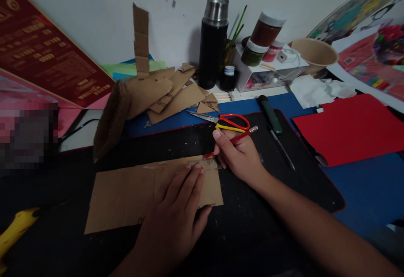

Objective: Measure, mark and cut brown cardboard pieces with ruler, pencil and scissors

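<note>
A flat piece of brown cardboard [123, 197] lies on a black mat [252, 226]. My left hand [176, 205] rests flat on its right half, fingers stretched out and pointing away from me. Pinched in my right hand [238, 155] is a red pencil [235, 140], its lower end at the cardboard's far edge near the right corner. Whether the tip touches the cardboard I cannot tell. Just beyond my right hand lie scissors [225, 119] with red and yellow handles. To the right of that hand is a dark green utility knife [270, 115].
Cut cardboard scraps [176, 100] pile up at the back left beside a standing cardboard shape [112, 119]. A black thermos [213, 45] stands by the wall near paint jars [265, 33]. Red paper [353, 129] lies right. A yellow-handled tool [19, 228] is at the left.
</note>
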`<state>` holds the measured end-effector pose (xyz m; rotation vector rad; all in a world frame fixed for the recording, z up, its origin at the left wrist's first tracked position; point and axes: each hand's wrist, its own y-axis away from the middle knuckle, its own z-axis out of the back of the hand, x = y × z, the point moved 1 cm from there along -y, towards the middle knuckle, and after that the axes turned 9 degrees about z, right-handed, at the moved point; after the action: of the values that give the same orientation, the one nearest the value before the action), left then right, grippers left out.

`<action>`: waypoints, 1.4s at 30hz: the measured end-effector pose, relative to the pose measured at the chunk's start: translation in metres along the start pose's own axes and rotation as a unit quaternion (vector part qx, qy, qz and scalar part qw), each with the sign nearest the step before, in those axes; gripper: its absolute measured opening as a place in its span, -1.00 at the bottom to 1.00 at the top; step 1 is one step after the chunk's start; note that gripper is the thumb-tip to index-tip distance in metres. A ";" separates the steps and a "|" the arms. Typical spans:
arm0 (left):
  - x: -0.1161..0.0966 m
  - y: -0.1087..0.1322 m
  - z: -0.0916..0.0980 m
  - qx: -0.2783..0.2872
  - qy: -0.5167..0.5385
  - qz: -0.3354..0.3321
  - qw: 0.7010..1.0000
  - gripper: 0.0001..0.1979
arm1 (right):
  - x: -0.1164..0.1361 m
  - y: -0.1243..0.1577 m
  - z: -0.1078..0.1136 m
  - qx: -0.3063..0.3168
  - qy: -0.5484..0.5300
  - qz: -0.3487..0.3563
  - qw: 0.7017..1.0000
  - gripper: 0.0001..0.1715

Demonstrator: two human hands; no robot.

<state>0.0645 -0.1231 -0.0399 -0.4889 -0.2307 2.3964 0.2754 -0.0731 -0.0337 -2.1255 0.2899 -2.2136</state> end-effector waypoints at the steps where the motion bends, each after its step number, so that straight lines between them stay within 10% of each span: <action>1: 0.000 0.000 0.000 0.000 0.001 0.000 1.000 -0.50 | 0.000 0.000 0.000 0.000 -0.002 0.000 1.000 -0.32; 42: 0.002 0.010 -0.002 -0.028 -0.002 -0.022 0.999 -0.65 | 0.003 -0.003 0.000 -0.070 -0.026 0.015 0.997 -0.27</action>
<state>0.0585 -0.1294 -0.0451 -0.4994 -0.3082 2.3540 0.2760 -0.0703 -0.0303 -2.2257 0.4845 -2.1783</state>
